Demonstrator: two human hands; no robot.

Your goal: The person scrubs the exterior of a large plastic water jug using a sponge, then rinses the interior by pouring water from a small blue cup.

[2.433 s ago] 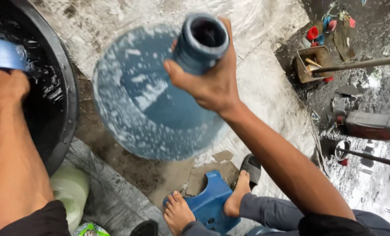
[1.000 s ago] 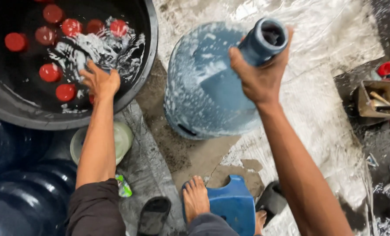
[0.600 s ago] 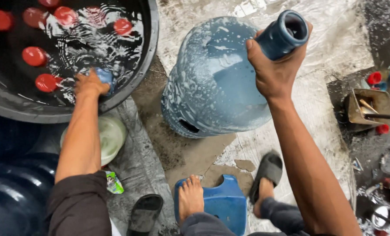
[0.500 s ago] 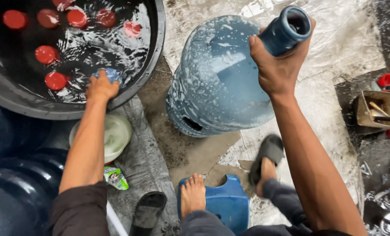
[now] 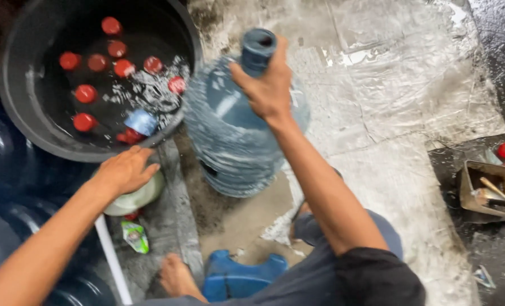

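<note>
Standing tilted on wet concrete, the blue water jug [image 5: 238,133] is clamped at its neck by the right hand [image 5: 266,85]. At nine o'clock, the left hand [image 5: 125,170] hovers empty, fingers apart, below the black tub [image 5: 20,107]. Risk: wet grip slipping, jug toppling.

The tub [image 5: 20,107] stands left of the jug [image 5: 235,141], caps [image 5: 85,93] float in it, and the stool [image 5: 238,277] sits before the jug.

Open wet floor [image 5: 411,113] fills the upper right. A black tub [image 5: 31,122] upper left and a water jug [image 5: 235,141] at centre block passage.
</note>
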